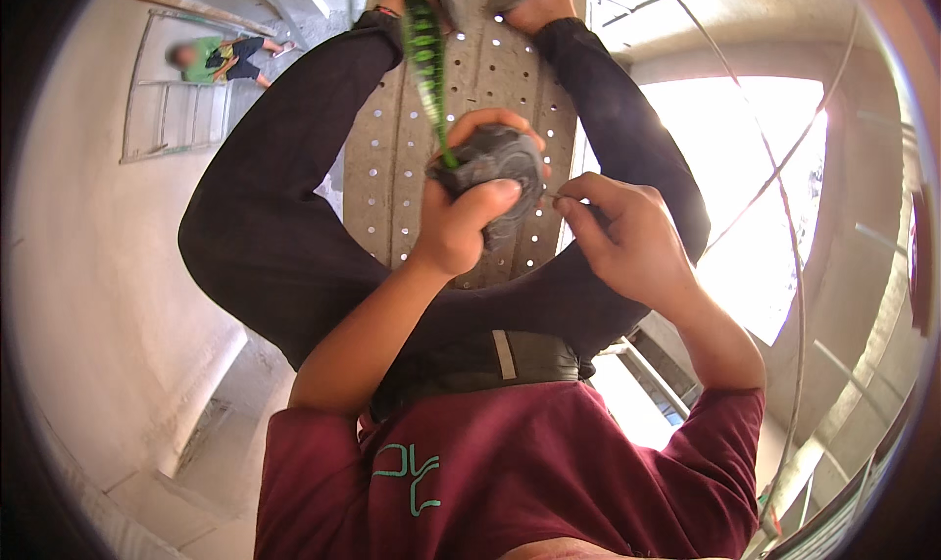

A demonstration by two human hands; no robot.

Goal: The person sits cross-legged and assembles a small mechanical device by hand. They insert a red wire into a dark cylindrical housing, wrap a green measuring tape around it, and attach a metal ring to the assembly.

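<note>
My left hand (459,222) is wrapped round a dark, rounded tape measure (497,158), its thumb pressed on the near face. A green tape blade (425,65) with black markings comes out of the case and runs up past my left foot, twisting and slightly blurred. Just right of the case, my right hand (627,237) is closed in a pinch of thumb and forefinger. A tiny thin thing shows at those fingertips, too small to name. Both hands are between my bent legs, above a perforated metal plank (387,183).
I sit on the plank with my feet at its far part. Cables (784,168) hang on the right before a bright window opening (745,197). At far left, another person (211,60) is by a metal frame (162,119). A plastered wall (88,266) stands left.
</note>
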